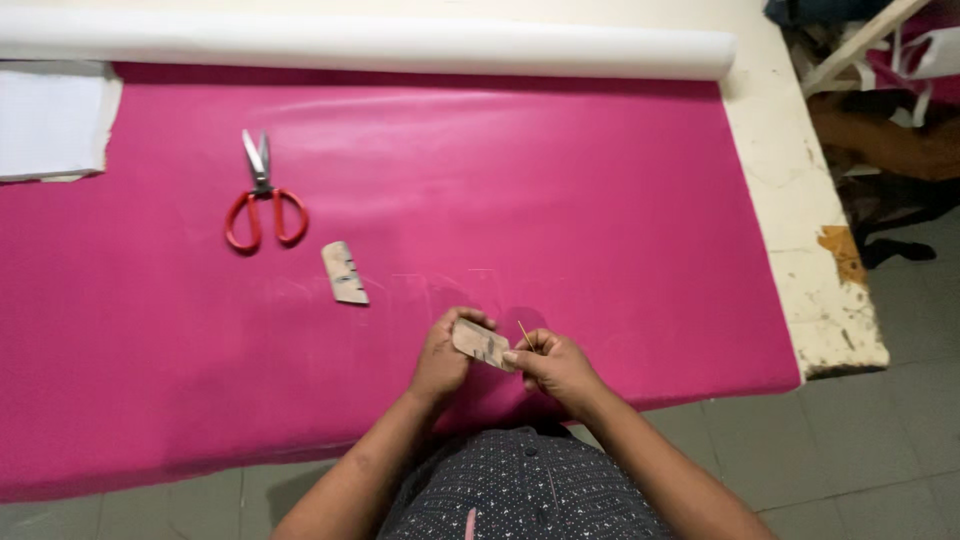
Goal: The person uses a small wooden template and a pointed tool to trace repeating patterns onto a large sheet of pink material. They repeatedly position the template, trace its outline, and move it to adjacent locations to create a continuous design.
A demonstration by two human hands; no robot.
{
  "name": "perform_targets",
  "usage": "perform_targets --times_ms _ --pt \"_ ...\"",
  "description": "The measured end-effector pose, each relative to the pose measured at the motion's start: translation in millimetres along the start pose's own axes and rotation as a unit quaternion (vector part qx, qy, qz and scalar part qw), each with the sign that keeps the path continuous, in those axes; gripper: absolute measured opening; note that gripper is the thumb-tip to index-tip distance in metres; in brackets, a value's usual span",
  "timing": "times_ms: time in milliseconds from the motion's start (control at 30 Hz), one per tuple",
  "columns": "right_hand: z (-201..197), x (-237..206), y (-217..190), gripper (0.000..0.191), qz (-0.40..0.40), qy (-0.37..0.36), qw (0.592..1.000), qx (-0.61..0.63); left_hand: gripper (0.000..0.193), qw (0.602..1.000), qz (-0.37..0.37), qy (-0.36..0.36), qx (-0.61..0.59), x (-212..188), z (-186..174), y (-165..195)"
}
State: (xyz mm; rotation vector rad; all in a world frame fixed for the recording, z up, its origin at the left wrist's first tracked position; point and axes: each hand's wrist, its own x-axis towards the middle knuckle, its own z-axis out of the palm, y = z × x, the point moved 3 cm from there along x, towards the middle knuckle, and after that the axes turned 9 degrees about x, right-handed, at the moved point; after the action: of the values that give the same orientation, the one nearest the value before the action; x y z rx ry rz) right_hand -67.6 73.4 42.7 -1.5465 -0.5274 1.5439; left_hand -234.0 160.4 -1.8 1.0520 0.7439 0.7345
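White sheet (50, 120): I note it at the far left, lying flat on the pink material, well apart from the hands.

Scissors (263, 195): red-handled, blades shut and pointing away from me, on the pink sheet to the upper left of the hands. Nobody touches them.

Spare template (344, 272): small tan cardboard piece, lying flat between the scissors and the hands, near neither hand.

Pink sheet (600, 220): spread smooth over the table (800, 220), a white roll (400, 45) along its far edge. Faint chalk-like lines show just beyond the hands.

Left hand (440, 358): fingers closed, pinching the left end of a small cardboard piece (483, 343) held just above the sheet's near edge.

Right hand (555, 365): fingers closed on the right end of the same piece, with a thin stick (524, 335) poking up from the grip; I can't tell whether it is a pencil or a chalk holder.

Handling, my judgement: I'd keep both pinches at the very ends so the piece's edges stay free, hold it level, and set it down flat against the faint lines before shifting the stick into a marking grip. Pressing near the sheet's edge risks dragging the material.
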Motion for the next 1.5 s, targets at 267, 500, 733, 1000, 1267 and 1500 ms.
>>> perform_targets --times_ms 267,500,733,1000,1267,1500 --pt "-212.9 -38.6 17.0 0.032 -0.042 0.153 0.983 0.096 0.019 0.81 0.082 0.287 0.504 1.0 53.5 -32.8" --pt "-303.7 -32.2 25.7 0.032 -0.038 0.132 0.99 0.032 0.02 0.73 0.061 0.335 0.593 12.1 68.9 -31.3" --pt "-337.5 11.3 -23.8 0.023 -0.065 0.187 0.979 0.044 0.023 0.727 0.046 0.284 0.624 52.7 125.2 -16.9" --pt "-336.2 23.6 -78.8 0.021 -0.036 0.109 0.991 0.065 0.04 0.723 0.294 0.008 0.625 121.4 295.6 -6.1" --pt "-383.7 25.6 -94.1 0.022 -0.07 0.059 0.996 0.01 0.034 0.965 0.01 0.114 0.235 190.8 329.2 -60.3" --pt "-404.5 35.8 -79.4 0.024 -0.097 0.019 0.994 -0.048 0.037 0.996 -0.041 0.05 0.053 201.1 361.6 -113.7"
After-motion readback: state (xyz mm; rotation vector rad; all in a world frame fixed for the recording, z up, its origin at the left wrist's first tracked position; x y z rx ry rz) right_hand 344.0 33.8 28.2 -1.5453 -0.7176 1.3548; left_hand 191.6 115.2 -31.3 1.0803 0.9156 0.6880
